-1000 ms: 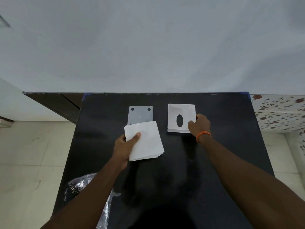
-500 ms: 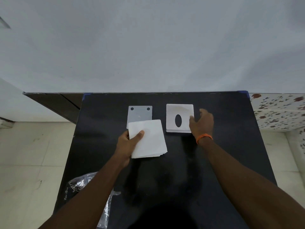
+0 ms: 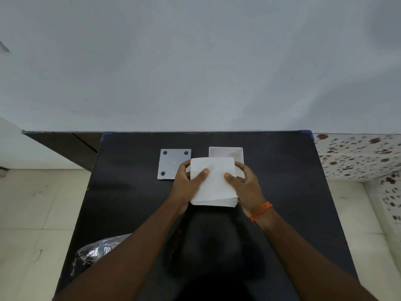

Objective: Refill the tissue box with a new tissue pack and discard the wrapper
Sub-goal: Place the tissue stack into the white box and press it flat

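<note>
A white stack of tissues (image 3: 213,181) is held above the black table (image 3: 130,203), my left hand (image 3: 188,183) gripping its left side and my right hand (image 3: 245,187) its right side, thumbs on top. Behind it the white tissue box (image 3: 225,152) lies on the table, its near half and its oval slot hidden by the stack. The grey base plate of the box (image 3: 171,162), with dark round feet, lies flat to the left of the box. A crumpled clear plastic wrapper (image 3: 93,255) hangs at the table's front left edge.
A plain grey wall rises right behind the table. Pale floor tiles lie to the left, and a speckled tiled surface (image 3: 358,155) stands to the right. A dark cabinet (image 3: 65,144) sits at the back left.
My left hand carried the tissue stack rightward, in front of the box. My right hand left the box and took hold of the stack's right side.
</note>
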